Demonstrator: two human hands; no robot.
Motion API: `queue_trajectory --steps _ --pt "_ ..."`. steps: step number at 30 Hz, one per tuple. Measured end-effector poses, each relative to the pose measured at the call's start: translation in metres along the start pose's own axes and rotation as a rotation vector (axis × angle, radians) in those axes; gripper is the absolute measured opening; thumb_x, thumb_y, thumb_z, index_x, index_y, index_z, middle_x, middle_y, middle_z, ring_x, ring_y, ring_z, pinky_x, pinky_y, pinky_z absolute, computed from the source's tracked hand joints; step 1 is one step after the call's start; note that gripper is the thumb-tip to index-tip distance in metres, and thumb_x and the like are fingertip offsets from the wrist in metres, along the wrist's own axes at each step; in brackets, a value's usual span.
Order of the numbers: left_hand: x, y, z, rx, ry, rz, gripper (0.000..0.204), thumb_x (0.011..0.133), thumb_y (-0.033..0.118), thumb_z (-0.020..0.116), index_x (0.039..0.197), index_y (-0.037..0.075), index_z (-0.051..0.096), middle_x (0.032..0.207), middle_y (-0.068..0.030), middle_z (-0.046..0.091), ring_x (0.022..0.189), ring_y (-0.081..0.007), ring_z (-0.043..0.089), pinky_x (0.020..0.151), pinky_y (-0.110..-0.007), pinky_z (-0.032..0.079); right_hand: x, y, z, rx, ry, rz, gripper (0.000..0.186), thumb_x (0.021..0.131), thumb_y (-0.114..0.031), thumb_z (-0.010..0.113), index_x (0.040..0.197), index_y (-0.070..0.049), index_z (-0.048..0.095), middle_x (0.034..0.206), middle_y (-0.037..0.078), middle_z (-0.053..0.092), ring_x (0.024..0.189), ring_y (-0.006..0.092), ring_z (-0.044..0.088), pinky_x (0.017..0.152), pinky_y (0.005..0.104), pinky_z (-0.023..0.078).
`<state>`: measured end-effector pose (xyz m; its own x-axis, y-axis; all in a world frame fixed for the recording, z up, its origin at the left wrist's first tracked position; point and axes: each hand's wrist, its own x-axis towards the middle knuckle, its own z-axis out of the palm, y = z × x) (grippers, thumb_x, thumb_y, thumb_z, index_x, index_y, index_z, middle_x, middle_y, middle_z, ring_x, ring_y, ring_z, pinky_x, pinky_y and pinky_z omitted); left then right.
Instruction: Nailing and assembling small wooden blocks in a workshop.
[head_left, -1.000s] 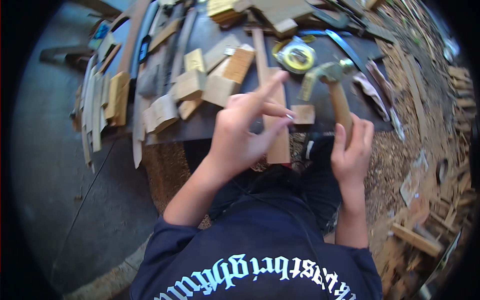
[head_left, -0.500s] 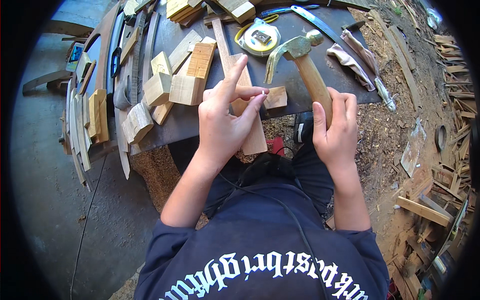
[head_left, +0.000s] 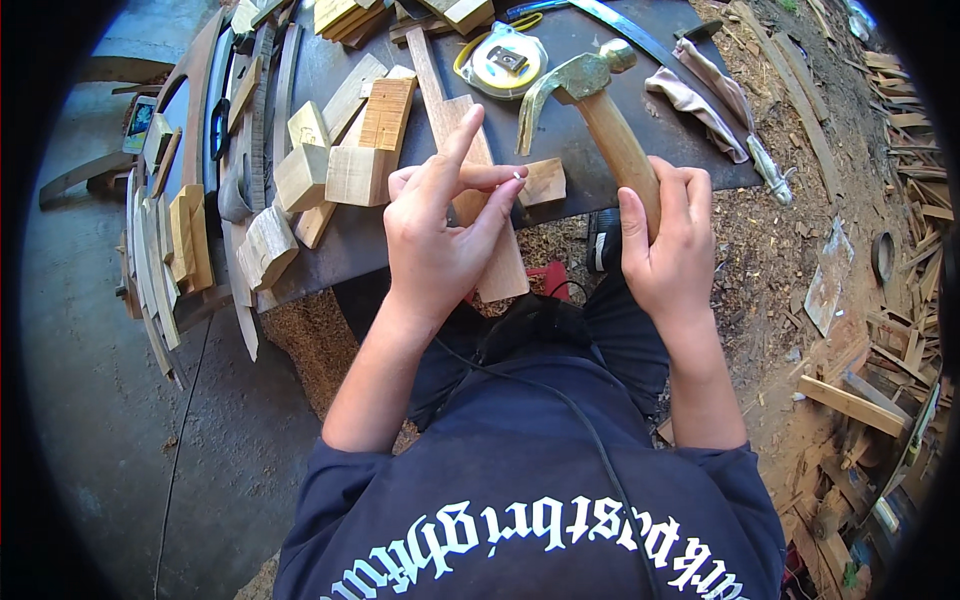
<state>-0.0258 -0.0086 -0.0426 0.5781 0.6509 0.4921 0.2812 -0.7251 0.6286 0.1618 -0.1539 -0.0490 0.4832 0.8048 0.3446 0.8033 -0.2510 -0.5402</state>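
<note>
My left hand [head_left: 430, 235] pinches a tiny pale piece [head_left: 516, 177], too small to name, between thumb and a finger, with its forefinger raised. It is over a long wooden strip [head_left: 507, 272] that juts past the front edge of the dark tabletop [head_left: 330, 272]. My right hand [head_left: 668, 240] is wrapped round the wooden handle of a claw hammer [head_left: 590, 92], whose metal head is up and claw points down. A small wooden block [head_left: 543, 182] lies below the claw, near the edge.
Offcut blocks [head_left: 355, 175] and long slats [head_left: 183, 235] crowd the tabletop's left. A tape measure [head_left: 505, 62], a long blue tool [head_left: 610, 20] and a rag [head_left: 690, 115] lie farther back. Scrap wood [head_left: 850, 405] litters the ground right; a cable [head_left: 180, 440] crosses the floor left.
Both hands and the hammer sit higher and further left in the picture than a second ago, as does the tabletop, so the view has shifted. Both grips stay the same.
</note>
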Motion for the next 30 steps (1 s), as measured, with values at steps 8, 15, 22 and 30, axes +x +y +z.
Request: queue_trajectory --steps 8,15,22,30 --pt "-0.002 0.000 0.003 -0.042 0.019 -0.016 0.070 0.084 0.009 0.085 0.149 0.006 0.058 0.094 0.0013 0.082 0.086 -0.0110 0.074 0.088 -0.029 0.042 0.003 -0.002 -0.002 0.050 0.007 0.014 0.041 0.097 -0.032 0.075 0.123 -0.002 0.064 0.104 0.016 0.055 0.076 0.0358 0.066 0.064 0.0449 0.054" --pt "-0.002 -0.001 0.004 -0.033 0.034 -0.014 0.068 0.084 0.010 0.085 0.147 0.007 0.060 0.093 0.0010 0.082 0.085 -0.0114 0.074 0.088 -0.030 0.043 0.000 -0.004 -0.042 0.443 0.006 0.130 0.037 0.101 -0.031 0.072 0.119 0.001 0.066 0.096 0.008 0.061 0.073 0.0151 0.058 0.065 0.0286 0.045" --pt "-0.004 -0.005 0.006 -0.125 0.042 -0.065 0.068 0.082 0.011 0.086 0.146 0.007 0.061 0.092 0.0005 0.082 0.084 -0.0134 0.074 0.091 -0.030 0.046 0.009 -0.071 -0.090 0.574 -0.105 0.154 0.067 0.104 -0.041 0.058 0.144 0.012 0.048 0.082 0.002 0.058 0.061 0.0067 0.056 0.052 0.0202 0.043" --pt "0.001 -0.005 0.006 -0.350 -0.035 -0.229 0.063 0.089 0.003 0.081 0.148 0.004 0.058 0.095 -0.0075 0.082 0.086 -0.0085 0.075 0.083 -0.026 0.058 0.029 -0.090 -0.090 1.145 -0.619 0.706 0.047 0.114 -0.034 0.041 0.136 0.006 0.052 0.076 0.003 0.050 0.050 0.0085 0.049 0.043 0.0227 0.042"
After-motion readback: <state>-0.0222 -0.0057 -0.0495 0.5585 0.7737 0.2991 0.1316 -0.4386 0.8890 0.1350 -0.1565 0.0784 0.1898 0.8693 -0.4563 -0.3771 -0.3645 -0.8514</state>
